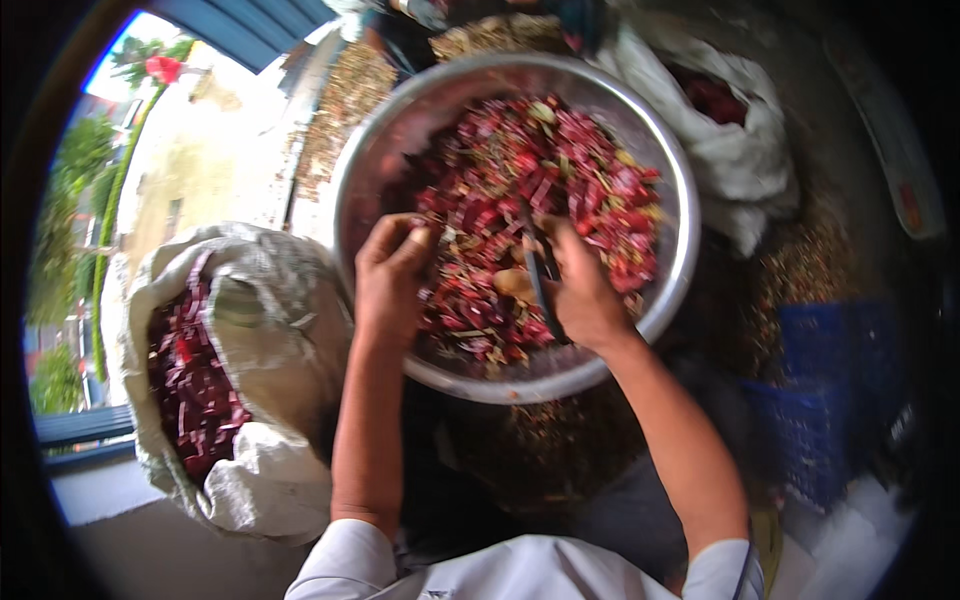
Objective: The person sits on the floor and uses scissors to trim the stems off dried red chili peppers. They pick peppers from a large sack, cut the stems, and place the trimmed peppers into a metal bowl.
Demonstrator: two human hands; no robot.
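Observation:
A wide metal basin lies before me, holding a heap of red chili pieces mixed with pale bits and stems. My left hand is above the basin's left side, thumb and fingers pinched on a small dark red chili piece that is mostly hidden. Over the middle of the heap, my right hand grips black-handled scissors, with fingers through the handle. Blur and the chilies behind make the scissor blades hard to make out.
At left stands an open white woven sack full of dark red chilies. Another white sack with red contents sits at upper right. Blue plastic crates are at lower right. Beyond the basin, part of another person shows.

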